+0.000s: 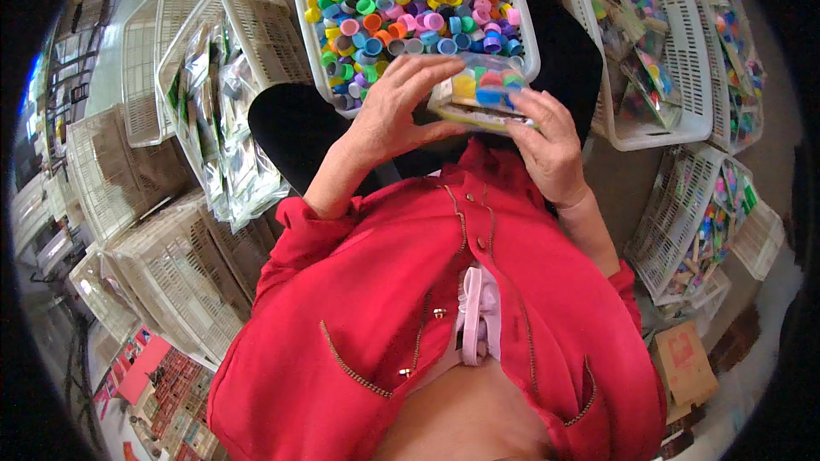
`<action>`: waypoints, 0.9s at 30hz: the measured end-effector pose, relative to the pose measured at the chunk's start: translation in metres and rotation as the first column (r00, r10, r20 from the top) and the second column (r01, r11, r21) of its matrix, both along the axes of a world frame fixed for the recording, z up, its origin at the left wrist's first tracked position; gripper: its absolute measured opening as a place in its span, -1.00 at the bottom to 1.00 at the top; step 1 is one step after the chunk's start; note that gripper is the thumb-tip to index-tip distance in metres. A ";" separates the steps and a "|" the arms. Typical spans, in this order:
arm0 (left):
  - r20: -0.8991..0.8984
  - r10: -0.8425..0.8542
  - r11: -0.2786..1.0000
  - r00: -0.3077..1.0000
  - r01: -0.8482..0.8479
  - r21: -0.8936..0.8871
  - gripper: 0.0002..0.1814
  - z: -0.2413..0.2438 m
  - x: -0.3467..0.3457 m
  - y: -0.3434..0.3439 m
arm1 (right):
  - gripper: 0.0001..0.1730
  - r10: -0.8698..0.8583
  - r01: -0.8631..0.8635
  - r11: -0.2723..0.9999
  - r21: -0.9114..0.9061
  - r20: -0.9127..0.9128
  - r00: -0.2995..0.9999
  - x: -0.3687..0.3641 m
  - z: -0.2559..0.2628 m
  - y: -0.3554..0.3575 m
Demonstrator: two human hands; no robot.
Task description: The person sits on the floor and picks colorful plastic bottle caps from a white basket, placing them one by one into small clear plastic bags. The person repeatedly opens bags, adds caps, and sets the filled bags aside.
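Note:
In front of my lap, a clear plastic bag (482, 91) holds several coloured plastic caps and what looks like a pale flat piece; it is slightly blurred. My right hand (552, 137) grips the bag's right end, fingers on top and thumb below. My left hand (400, 105) curves around its left end, with fingertips at the upper edge and thumb along the lower edge. Just beyond the bag stands a white plastic basket (300, 25) heaped with loose plastic bottle caps (410, 13) in many colours.
At the left, a white basket (168, 86) holds flat clear bags (221, 115), some hanging over its rim. Stacked crates (186, 275) stand nearer me. Baskets at the right (695, 96) contain filled bags (631, 32). Another crate (672, 218) and a cardboard box (685, 365) stand lower right.

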State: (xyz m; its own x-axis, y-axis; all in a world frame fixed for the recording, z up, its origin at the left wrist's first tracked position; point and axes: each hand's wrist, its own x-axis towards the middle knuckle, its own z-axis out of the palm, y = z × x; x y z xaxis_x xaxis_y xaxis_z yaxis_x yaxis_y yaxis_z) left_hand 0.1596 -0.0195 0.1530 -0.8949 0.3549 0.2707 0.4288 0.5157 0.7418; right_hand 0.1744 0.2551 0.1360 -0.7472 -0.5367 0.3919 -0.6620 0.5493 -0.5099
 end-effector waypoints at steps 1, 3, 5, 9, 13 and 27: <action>0.029 -0.050 0.999 0.998 0.050 0.019 -0.40 -0.015 0.011 -0.004 | -0.82 0.025 -0.025 0.999 -0.022 0.001 1.000 0.009 -0.008 0.003; 0.083 -0.149 0.988 0.985 0.144 0.061 -0.42 -0.040 0.031 -0.008 | -0.80 0.074 -0.073 0.997 -0.017 0.044 0.996 0.025 -0.013 0.006; 0.073 -0.217 0.975 0.973 0.212 0.070 -0.43 -0.053 0.048 -0.005 | -0.78 0.078 -0.076 0.997 -0.025 0.074 0.994 0.034 -0.019 0.009; 0.035 -0.205 0.978 0.978 0.204 0.041 -0.46 -0.056 0.059 0.005 | -0.66 0.029 -0.016 0.995 -0.097 0.128 0.991 0.038 -0.028 0.016; -0.083 -0.140 0.989 0.987 0.143 0.039 -0.58 -0.072 0.060 0.005 | -0.73 0.076 -0.068 0.994 -0.090 0.095 0.993 0.032 -0.029 0.016; 0.179 0.189 0.724 0.966 -0.260 0.639 -0.67 0.033 -0.014 0.012 | -0.81 -0.048 0.080 0.940 -0.330 0.103 0.993 -0.061 0.078 -0.023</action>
State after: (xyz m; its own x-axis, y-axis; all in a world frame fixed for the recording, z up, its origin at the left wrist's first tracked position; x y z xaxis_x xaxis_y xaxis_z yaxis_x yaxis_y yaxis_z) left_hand 0.1456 -0.0073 0.1863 -0.9589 -0.0915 0.2687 0.2730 -0.0383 0.9613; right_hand 0.1138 0.2320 0.2140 -0.8172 -0.3369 0.4677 -0.5723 0.3770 -0.7283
